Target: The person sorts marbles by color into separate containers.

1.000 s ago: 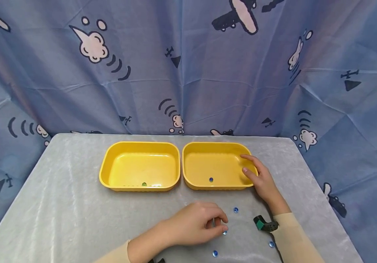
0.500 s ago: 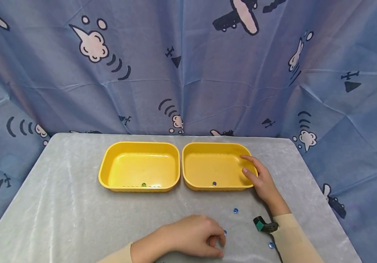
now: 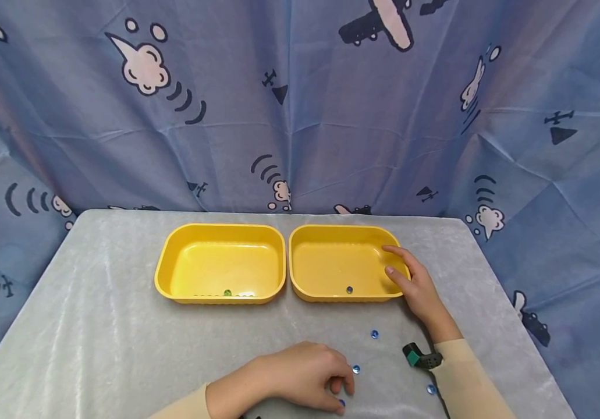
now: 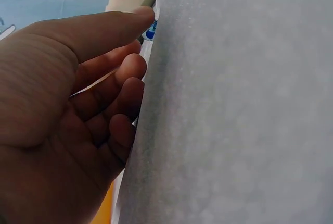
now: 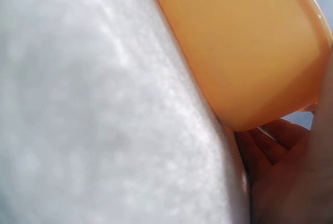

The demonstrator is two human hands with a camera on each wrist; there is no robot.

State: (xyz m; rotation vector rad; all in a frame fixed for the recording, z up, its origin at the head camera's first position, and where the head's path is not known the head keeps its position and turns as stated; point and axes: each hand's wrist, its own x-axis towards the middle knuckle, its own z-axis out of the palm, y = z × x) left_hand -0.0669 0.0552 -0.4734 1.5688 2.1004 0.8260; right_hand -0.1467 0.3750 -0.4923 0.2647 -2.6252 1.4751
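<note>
My left hand [image 3: 310,375] is low over the grey cloth, thumb and bent fingertips on either side of a small blue glass bead [image 3: 341,402]. In the left wrist view, the blue bead [image 4: 150,32] shows just past the thumb tip; whether the fingers touch it is unclear. My right hand [image 3: 419,290] holds the right end of the right yellow tray [image 3: 300,291], with thumb and a finger over the rim and other fingers against the outside in the right wrist view. One dark blue bead [image 3: 349,290] lies inside that tray.
To the left stands another yellow tray [image 3: 166,285] with a green bead [image 3: 227,293] in it. Loose blue beads lie on the cloth: one bead [image 3: 375,334] before the right tray, one bead [image 3: 356,369] beside my left hand, one bead [image 3: 431,389] by my right sleeve.
My left hand has moved down and slightly left to the nearest blue bead. The bead inside the right tray has rolled to the right. My right hand has stayed on the tray.
</note>
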